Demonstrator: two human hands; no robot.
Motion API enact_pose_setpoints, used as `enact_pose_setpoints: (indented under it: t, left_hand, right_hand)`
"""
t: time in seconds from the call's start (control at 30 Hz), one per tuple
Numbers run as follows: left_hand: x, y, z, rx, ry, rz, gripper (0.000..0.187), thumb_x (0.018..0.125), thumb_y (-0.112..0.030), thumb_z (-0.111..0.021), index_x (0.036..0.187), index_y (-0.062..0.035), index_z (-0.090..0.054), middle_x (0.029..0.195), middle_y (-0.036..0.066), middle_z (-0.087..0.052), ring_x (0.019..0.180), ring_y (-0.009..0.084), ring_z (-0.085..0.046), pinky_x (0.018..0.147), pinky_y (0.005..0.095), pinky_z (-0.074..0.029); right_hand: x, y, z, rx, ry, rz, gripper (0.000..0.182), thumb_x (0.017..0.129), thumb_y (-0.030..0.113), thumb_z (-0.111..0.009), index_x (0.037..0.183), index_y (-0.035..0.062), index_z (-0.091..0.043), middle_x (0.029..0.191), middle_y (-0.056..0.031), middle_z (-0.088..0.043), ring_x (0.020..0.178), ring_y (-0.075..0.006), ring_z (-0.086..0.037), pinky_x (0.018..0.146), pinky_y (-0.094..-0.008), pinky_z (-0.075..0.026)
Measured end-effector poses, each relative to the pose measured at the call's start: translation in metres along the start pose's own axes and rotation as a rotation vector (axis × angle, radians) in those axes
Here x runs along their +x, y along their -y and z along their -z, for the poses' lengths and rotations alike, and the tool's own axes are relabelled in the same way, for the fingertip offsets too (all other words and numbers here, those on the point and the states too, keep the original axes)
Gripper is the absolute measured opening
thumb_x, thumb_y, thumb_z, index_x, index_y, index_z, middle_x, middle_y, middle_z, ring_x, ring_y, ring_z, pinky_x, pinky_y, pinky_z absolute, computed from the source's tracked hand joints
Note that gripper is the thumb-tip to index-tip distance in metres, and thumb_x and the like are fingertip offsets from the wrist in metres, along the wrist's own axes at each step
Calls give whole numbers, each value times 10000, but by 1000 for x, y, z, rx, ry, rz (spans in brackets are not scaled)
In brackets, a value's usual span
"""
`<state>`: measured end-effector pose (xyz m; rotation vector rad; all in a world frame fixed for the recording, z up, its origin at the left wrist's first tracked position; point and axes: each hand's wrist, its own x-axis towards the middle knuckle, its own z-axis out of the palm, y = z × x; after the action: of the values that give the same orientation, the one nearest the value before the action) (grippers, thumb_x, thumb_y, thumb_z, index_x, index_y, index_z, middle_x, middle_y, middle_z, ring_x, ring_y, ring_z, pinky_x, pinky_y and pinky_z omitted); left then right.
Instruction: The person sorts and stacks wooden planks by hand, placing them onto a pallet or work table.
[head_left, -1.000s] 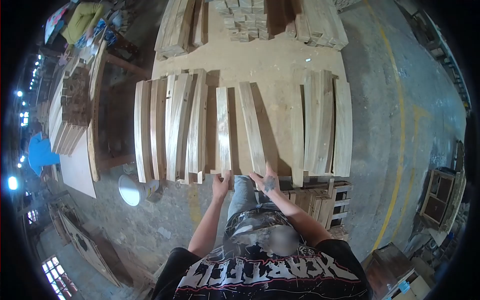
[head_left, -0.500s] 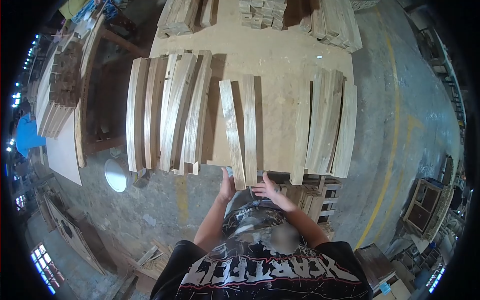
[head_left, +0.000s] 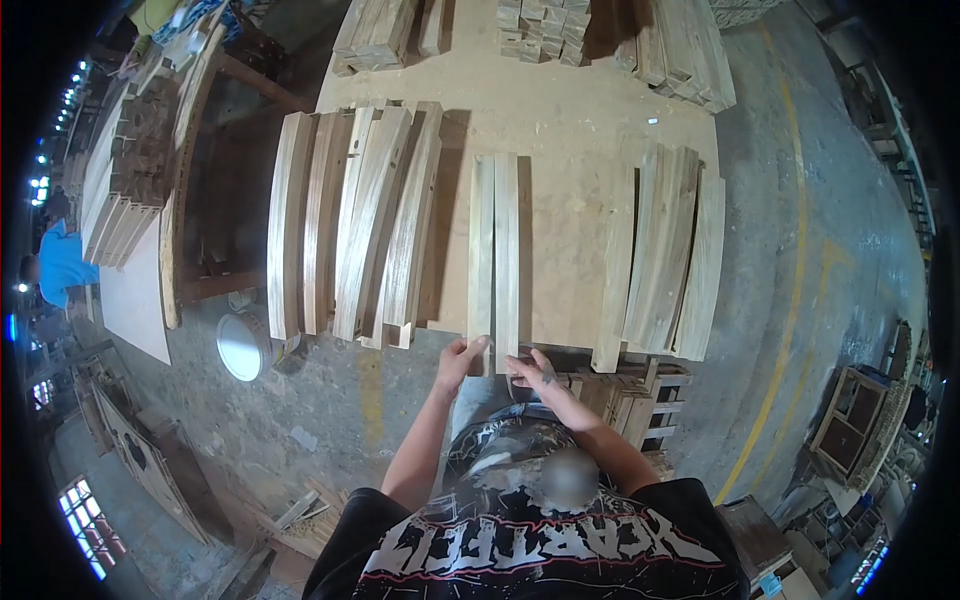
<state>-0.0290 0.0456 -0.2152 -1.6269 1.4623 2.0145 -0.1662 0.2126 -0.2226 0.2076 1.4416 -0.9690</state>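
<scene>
Two long, pale wooden strips lie side by side, pointing away from me, with their near ends past the table's front edge. My left hand (head_left: 462, 362) is closed around the near end of the left wooden strip (head_left: 481, 240), thumb on top. At the near end of the right wooden strip (head_left: 507, 250), my right hand (head_left: 533, 371) has its bent fingers on the strip's right side. A narrow gap separates the strips near my hands. The undersides of both ends are hidden.
Several wooden strips (head_left: 372, 230) lie left on the table (head_left: 560, 210), and another group (head_left: 660, 250) lies right. Stacked wood (head_left: 543, 30) stands at the far side. A white bucket (head_left: 243, 347) is on the floor at left; a person in blue (head_left: 62, 262) is farther left.
The left strip, slanted before, has swung nearly parallel to the right one. My left hand has closed on its end, and my right hand's fingers have come in against the right strip.
</scene>
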Motion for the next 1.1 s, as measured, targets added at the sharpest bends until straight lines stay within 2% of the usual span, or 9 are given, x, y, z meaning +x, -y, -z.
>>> enact_pose_setpoints:
  t: [0.1, 0.23, 0.33, 0.43, 0.63, 0.73, 0.83, 1.03, 1.1]
  left_hand:
    - [25, 36, -11, -333, -10, 18, 558, 1012, -560, -545, 1120, -37, -706, 1022, 55, -700, 948, 152, -631, 857, 315, -485]
    - [19, 36, -20, -526, 100, 182, 795, 1035, -690, -268, 1276, -37, -652, 1220, 121, -695, 1160, 255, -643, 996, 475, -503]
    - [12, 19, -26, -573, 155, 196, 826, 1040, -687, -211, 1328, -28, -619, 1288, 140, -674, 1224, 276, -626, 1030, 495, -500]
    - [-2, 15, -18, -533, 210, 100, 789, 1035, -689, -238, 1408, -68, -552, 1244, 122, -683, 1110, 271, -673, 950, 459, -548]
    - [-9, 13, -12, -363, 109, 47, 538, 1052, -480, -523, 1252, 7, -634, 1126, 110, -709, 974, 199, -694, 871, 377, -557]
    - [-8, 3, -27, -82, 116, -97, 432, 1010, -371, -640, 1248, -11, -620, 1084, 59, -704, 903, 143, -676, 820, 320, -552]
    - [-5, -1, -36, -263, 86, -44, 457, 929, -306, -758, 1230, 15, -635, 1127, 102, -709, 1001, 176, -675, 894, 340, -533]
    - [3, -8, -45, -294, 134, 23, 454, 885, -315, -782, 1182, 6, -660, 1078, 102, -720, 936, 171, -682, 820, 308, -550]
    - [0, -6, -50, -233, 94, 19, 438, 881, -322, -776, 1154, 5, -675, 1042, 96, -723, 907, 167, -681, 787, 300, -552]
  right_hand:
    - [-1, 4, 0, 147, 70, -82, 772, 951, 587, -631, 1486, 70, -426, 1349, -125, -593, 1230, -282, -604, 930, -413, -561]
    - [3, 2, -3, 269, 199, -155, 821, 983, 666, -497, 1532, 70, -370, 1438, -148, -547, 1268, -313, -584, 979, -435, -546]
    - [0, 3, -2, 305, 195, -90, 787, 995, 635, -504, 1521, 62, -384, 1406, -157, -570, 1218, -318, -619, 987, -443, -547]
    - [-12, 2, 8, 257, 168, 9, 779, 970, 671, -523, 1422, 38, -492, 1323, -168, -634, 1119, -273, -680, 901, -406, -572]
    - [1, 0, 16, -95, -130, 90, 605, 915, 491, -741, 1251, 24, -553, 1152, -148, -690, 885, -178, -697, 690, -315, -574]
    - [6, -1, 17, -159, -94, 241, 560, 878, 363, -815, 1200, -14, -554, 1019, -119, -683, 734, -114, -650, 629, -273, -543]
    - [6, -8, 21, -160, -118, 315, 521, 882, 317, -815, 1203, -12, -570, 995, -110, -692, 771, -136, -660, 662, -283, -544]
    - [-27, 30, 12, -430, -435, 710, 472, 887, 303, -776, 1244, 54, -591, 1076, -157, -684, 913, -241, -695, 799, -342, -570]
    - [-26, 56, -3, -535, -487, 701, 679, 832, 348, -809, 1377, 81, -504, 1216, -179, -622, 1124, -298, -619, 933, -417, -515]
